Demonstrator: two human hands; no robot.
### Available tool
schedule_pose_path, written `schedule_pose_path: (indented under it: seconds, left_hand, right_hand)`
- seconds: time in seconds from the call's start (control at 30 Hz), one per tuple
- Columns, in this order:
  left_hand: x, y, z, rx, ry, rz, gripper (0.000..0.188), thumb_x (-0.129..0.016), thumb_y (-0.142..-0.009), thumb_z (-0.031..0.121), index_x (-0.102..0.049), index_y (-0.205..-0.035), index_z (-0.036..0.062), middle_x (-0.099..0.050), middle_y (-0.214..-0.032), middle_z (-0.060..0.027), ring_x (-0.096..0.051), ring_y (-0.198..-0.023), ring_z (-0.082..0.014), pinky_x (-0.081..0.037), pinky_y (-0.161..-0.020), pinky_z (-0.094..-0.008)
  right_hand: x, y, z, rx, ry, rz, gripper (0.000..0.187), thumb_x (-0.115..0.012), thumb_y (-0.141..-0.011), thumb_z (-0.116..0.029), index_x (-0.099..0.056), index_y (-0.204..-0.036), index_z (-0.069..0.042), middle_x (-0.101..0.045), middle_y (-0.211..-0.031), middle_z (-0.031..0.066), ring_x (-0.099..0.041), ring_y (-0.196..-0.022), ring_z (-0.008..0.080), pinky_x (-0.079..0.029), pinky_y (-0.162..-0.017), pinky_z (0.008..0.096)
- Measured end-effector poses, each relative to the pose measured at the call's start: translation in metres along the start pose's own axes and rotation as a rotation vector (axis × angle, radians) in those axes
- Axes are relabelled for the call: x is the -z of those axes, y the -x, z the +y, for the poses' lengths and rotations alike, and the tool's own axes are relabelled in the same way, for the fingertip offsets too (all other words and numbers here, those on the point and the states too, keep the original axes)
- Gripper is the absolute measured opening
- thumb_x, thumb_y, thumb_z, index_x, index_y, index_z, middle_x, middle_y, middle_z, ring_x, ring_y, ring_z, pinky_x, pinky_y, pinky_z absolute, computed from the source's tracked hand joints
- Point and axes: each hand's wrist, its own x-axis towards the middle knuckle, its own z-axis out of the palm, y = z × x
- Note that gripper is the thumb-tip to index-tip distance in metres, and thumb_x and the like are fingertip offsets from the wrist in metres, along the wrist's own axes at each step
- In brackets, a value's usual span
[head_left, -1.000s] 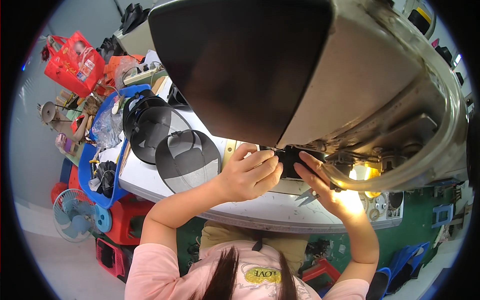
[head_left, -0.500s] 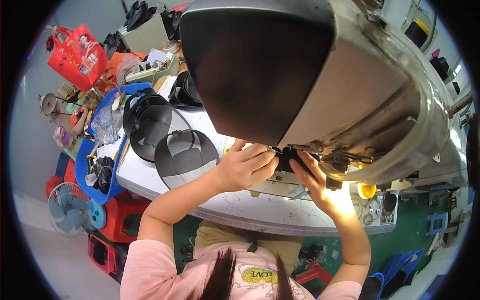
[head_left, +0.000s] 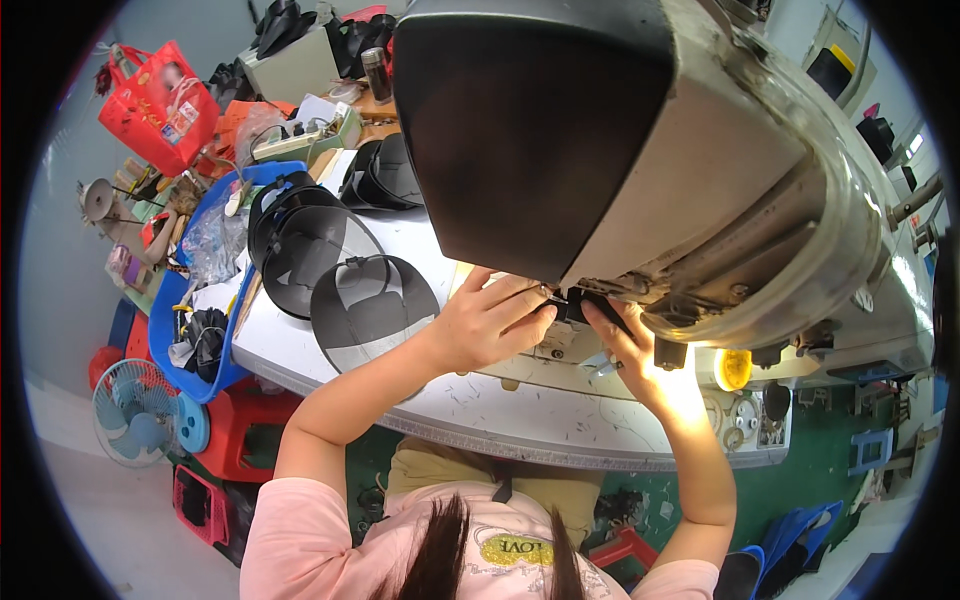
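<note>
Under the head of a large sewing machine [head_left: 545,130], both my hands meet at the lit needle area. My left hand [head_left: 482,328] comes in from the left with bent fingers, their tips at small metal parts beside the needle; its grip is partly hidden. A black piece [head_left: 597,303], fabric-like, lies under the machine head. My right hand [head_left: 640,372] is closed on its right side, fingers pointing up and left. Metal blades, like small scissors [head_left: 603,367], stick out from under the right palm. The machine head hides the far side of the work.
Dark round visors [head_left: 375,310] rest left of my left forearm on the white table [head_left: 540,420], strewn with thread bits. Beyond them stand blue baskets [head_left: 225,375], a red bag [head_left: 160,105] and a fan [head_left: 135,415]. A yellow spool-like part [head_left: 733,370] sits right of my hand.
The view has shifted slightly, with the machine head lying further right. Less of the black piece shows between my hands, and the scissor blades show less below my right palm.
</note>
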Motion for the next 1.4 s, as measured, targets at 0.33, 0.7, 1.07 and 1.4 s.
schedule_pose_path:
  seconds: [0.33,0.7,1.07,1.4]
  left_hand:
    - [-0.010,0.004,-0.013,0.095,0.061,-0.018,0.016,-0.073,-0.068,0.010,-0.063,-0.081,0.0092,-0.064,-0.095,-0.0038,-0.061,-0.097,-0.0223,-0.046,-0.084,-0.0393]
    - [0.099,0.143,-0.090,0.801,-0.493,-0.436,0.035,-0.078,-0.065,0.017,-0.065,-0.095,0.0036,-0.063,-0.094,-0.0110,-0.058,-0.096,-0.0300,-0.044,-0.082,-0.0415]
    - [0.080,0.051,-0.010,0.583,-0.068,-0.555,0.009,-0.062,-0.063,0.003,-0.053,-0.061,0.0038,-0.055,-0.064,-0.0104,-0.056,-0.062,-0.0310,-0.045,-0.058,-0.0401]
    - [0.107,0.054,-0.022,0.881,0.789,-0.557,0.043,-0.081,-0.068,0.027,-0.068,-0.102,0.0052,-0.064,-0.112,-0.0140,-0.057,-0.111,-0.0278,-0.044,-0.092,-0.0377]
  right_hand:
    - [-0.057,0.004,0.046,-0.145,-0.180,-0.022,0.048,-0.066,-0.067,0.000,-0.066,-0.111,-0.018,-0.067,-0.086,0.0070,-0.065,-0.077,0.0222,-0.052,-0.066,0.0338]
    - [-0.028,0.013,-0.006,-0.020,-0.400,0.414,0.039,-0.064,-0.066,0.009,-0.061,-0.102,-0.003,-0.066,-0.097,0.0157,-0.064,-0.072,0.0263,-0.052,-0.060,0.0345]
    - [-0.058,-0.027,-0.216,0.043,-0.716,0.062,0.027,-0.070,-0.070,-0.013,-0.059,-0.089,0.001,-0.061,-0.088,0.0140,-0.064,-0.071,0.0282,-0.053,-0.061,0.0371]
    - [-0.039,-0.017,-0.141,0.058,-1.241,-0.012,0.015,-0.066,-0.074,-0.007,-0.051,-0.075,-0.002,-0.055,-0.106,0.0208,-0.060,-0.068,0.0303,-0.049,-0.060,0.0382]
